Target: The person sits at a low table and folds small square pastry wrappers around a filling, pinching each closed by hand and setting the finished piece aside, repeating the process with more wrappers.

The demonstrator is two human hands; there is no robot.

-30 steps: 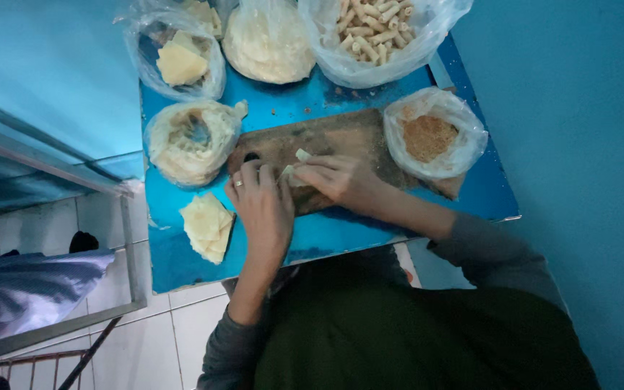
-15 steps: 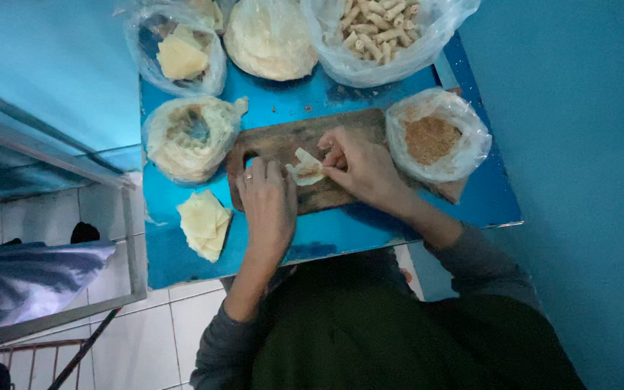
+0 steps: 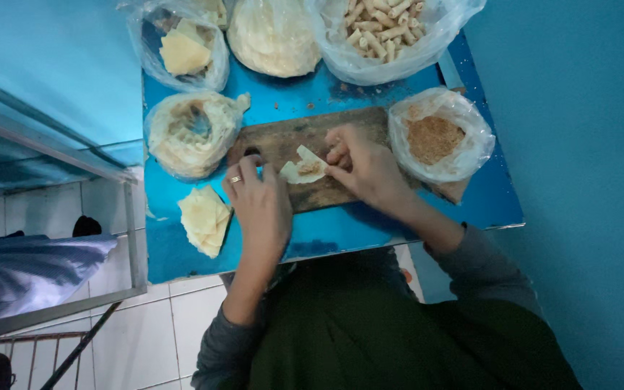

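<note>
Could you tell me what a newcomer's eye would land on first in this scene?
Probably the two hands at the centre, left hand and right hand, both on a small dough wrapper with filling on a wooden board. The bright blue table carries plastic bags: brown crumbs right, finished rolls at the top.

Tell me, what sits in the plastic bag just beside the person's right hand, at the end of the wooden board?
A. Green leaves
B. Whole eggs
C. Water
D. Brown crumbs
D: the open plastic bag next to the right hand, at the end of the wooden board, holds a heap of brown crumbs, with no eggs, leaves or liquid in it.
</note>
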